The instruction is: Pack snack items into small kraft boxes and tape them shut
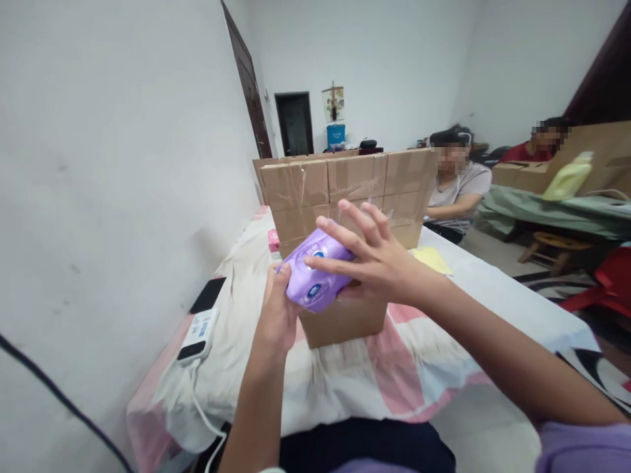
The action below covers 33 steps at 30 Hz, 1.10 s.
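A purple soft plastic pack with small blue round logos is held up above the table, tilted. My left hand grips its lower left end, thumb on the front face. My right hand lies over the pack's right side with fingers spread, touching it; the fingers cover part of the front. Right behind the pack, a brown cardboard box stands on the cloth, its upper part partly hidden by my hands.
A taped cardboard panel rises behind my hands. On the left lie a power strip with a white cable and a black phone. A yellow paper lies right. Two people sit beyond, near a yellow bottle.
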### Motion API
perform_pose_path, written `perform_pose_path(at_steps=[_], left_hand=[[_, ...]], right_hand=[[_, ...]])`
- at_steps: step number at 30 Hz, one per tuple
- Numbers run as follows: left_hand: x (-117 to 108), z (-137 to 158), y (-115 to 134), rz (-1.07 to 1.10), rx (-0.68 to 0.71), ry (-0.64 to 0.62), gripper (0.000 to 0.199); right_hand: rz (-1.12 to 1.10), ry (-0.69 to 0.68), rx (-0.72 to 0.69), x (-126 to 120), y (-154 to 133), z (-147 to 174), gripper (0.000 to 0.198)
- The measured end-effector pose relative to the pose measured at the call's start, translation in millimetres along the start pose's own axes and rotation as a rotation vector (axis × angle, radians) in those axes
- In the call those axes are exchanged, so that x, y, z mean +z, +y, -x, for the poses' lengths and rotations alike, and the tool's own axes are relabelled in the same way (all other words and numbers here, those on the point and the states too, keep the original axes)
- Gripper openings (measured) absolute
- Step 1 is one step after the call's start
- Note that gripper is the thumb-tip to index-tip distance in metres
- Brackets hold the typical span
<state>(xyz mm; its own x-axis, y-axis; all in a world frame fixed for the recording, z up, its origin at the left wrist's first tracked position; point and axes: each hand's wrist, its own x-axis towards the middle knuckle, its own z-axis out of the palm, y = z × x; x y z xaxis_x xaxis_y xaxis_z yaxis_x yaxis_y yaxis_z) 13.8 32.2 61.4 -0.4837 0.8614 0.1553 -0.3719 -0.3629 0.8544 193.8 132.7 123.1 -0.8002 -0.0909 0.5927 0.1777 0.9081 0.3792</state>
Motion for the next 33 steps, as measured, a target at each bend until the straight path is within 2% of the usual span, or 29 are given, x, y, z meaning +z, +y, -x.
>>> perform_pose_path(at_steps=[5,8,11,12,14,16,19,22,28,33], left_hand=[[-0.5,-4.2,2.2,-0.005,-0.063,-0.113,0.058],[-14.7,-6.4,1.0,-0.115,0.120,-0.087,0.063],[-38.6,-7.6,-7.9,-0.545,0.368,0.010,0.046],[-46.2,-7.5,-12.8,-0.711,0.410,-0.008,0.042],[-58.5,-6.6,-24.4,-0.965,0.423,-0.125,0.040],[-65.8,-5.1,-35.9,-1.084,0.374,-0.273,0.032],[-70.9,-2.8,-48.3,-1.089,0.298,-0.386,0.014],[-74.6,-1.1,-54.6,-1.043,0.288,-0.388,0.012],[-79.9,2.4,-59.3,-1.029,0.311,-0.332,0.011],[-79.9,4.7,-58.5,-1.036,0.285,-0.336,0.016]], right_hand=[[0.007,-0.032,-0.066,16.5,-2.4,-3.6,0.090],[-0.122,0.056,0.057,19.4,10.0,-4.1,0.091],[-0.367,0.082,0.228,15.5,28.9,-2.4,0.108],[-0.471,0.034,0.260,15.3,34.8,-1.6,0.112],[-0.650,-0.146,0.288,18.8,44.8,-0.4,0.113],[-0.730,-0.360,0.318,26.6,52.1,-1.0,0.109],[-0.703,-0.538,0.380,38.6,60.2,-6.6,0.104],[-0.644,-0.557,0.383,44.9,65.3,-14.8,0.104],[-0.494,-0.724,0.216,55.3,51.4,-20.0,0.105],[-0.222,-0.675,0.128,76.9,33.6,-10.0,0.103]])
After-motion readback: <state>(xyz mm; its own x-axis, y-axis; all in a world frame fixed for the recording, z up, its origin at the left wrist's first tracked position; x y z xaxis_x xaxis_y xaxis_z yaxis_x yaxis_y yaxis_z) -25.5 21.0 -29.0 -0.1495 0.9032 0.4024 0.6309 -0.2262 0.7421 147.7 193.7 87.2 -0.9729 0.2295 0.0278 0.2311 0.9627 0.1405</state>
